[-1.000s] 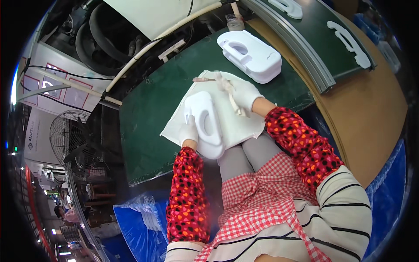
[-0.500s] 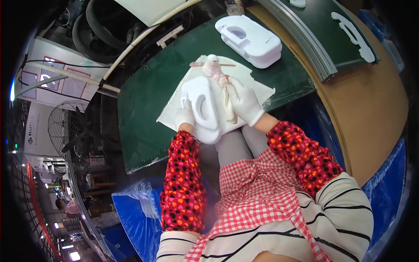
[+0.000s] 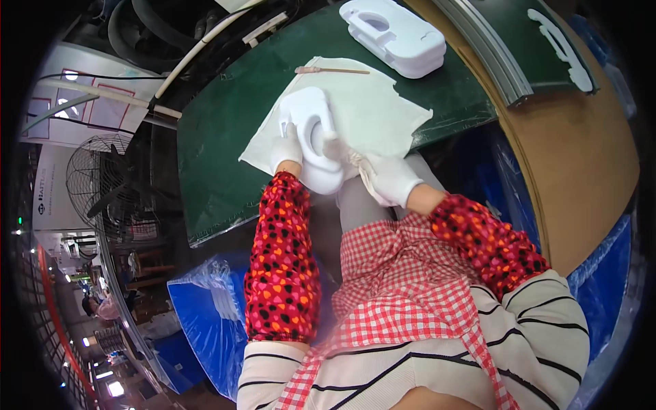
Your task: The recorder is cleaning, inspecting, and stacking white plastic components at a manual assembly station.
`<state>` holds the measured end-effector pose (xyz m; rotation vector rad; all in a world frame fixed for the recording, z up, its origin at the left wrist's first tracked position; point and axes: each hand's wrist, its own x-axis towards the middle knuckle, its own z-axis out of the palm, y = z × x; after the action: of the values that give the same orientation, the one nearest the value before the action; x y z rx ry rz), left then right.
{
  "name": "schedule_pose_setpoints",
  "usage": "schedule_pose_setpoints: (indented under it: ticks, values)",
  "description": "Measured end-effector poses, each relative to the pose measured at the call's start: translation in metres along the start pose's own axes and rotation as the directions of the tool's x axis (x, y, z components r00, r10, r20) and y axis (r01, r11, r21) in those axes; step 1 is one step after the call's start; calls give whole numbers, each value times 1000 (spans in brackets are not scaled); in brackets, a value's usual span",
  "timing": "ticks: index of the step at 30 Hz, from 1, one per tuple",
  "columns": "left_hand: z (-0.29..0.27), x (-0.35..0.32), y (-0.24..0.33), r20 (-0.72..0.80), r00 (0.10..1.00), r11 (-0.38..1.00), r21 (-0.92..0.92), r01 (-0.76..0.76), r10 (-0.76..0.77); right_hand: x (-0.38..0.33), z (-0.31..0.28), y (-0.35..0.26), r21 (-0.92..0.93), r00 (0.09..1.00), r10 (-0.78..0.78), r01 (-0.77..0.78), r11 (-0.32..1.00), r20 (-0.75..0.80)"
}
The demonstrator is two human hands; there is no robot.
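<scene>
My left hand, in a white glove, grips the left edge of a white plastic housing with an oval opening in its middle. The housing is tilted over the near edge of a white cloth. My right hand, also gloved, is closed around a twisted cloth bundle. Its rounded, motion-blurred head is at the right side of the housing's opening; whether it touches is hard to tell. A thin stick with a pinkish end lies across the cloth's far part.
The cloth lies on a green table. More white plastic housings are stacked at the far right, before a metal rail. A brown board flanks the right. Blue plastic-lined bins stand below; a fan stands left.
My right hand has drawn the cloth bundle back toward me, its head coming from the cloth's far part to the housing. The left hand still holds the housing. The whole view has shifted slightly.
</scene>
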<state>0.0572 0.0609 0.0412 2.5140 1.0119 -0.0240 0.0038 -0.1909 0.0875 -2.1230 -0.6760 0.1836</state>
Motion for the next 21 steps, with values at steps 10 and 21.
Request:
schedule_pose_setpoints:
  ticks: [10,21]
  values:
    - [5,18,-15,-44,991,991,48,-122,124,-34,5,-2,36,952,-212,225,974,-219]
    - [10,53,-108,-183,944,773,-542,-330,275,-39,8,2,413,984,-7,81,907,-178]
